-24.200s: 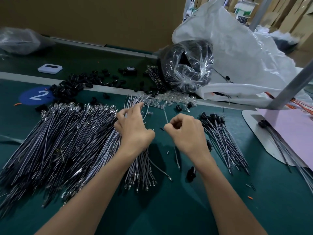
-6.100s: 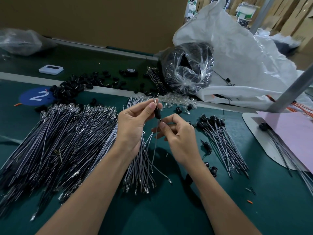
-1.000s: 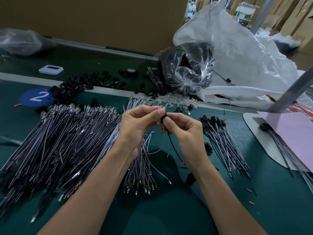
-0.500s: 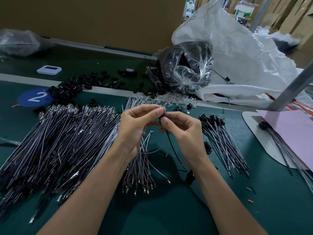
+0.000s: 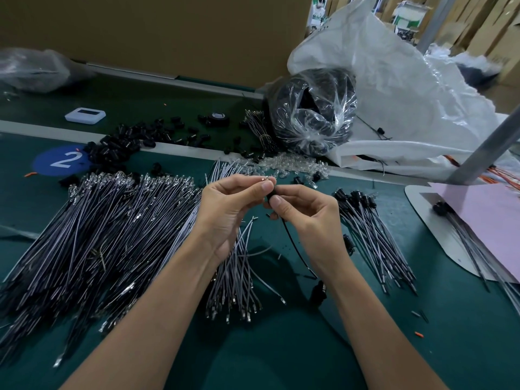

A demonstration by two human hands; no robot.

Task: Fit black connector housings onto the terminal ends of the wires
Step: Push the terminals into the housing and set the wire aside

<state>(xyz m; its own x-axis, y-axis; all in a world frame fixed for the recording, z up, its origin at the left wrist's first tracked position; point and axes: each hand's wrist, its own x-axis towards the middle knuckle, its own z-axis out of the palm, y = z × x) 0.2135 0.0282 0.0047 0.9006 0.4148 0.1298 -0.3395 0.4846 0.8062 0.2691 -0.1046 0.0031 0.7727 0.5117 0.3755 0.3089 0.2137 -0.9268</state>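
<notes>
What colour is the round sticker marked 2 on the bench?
Blue, with a white numeral. The round sticker shows best in the head view, at far left.

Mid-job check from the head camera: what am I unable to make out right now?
Head view: whether the terminal pinched by the left hand is seated in the black housing held by the right hand; fingertips cover the joint.
Head view: contents of the clear bag; glare and creases hide them.
Head view: the white device display; too small to read.
Head view: how far the wire pile runs; cut off by the left edge.
</notes>
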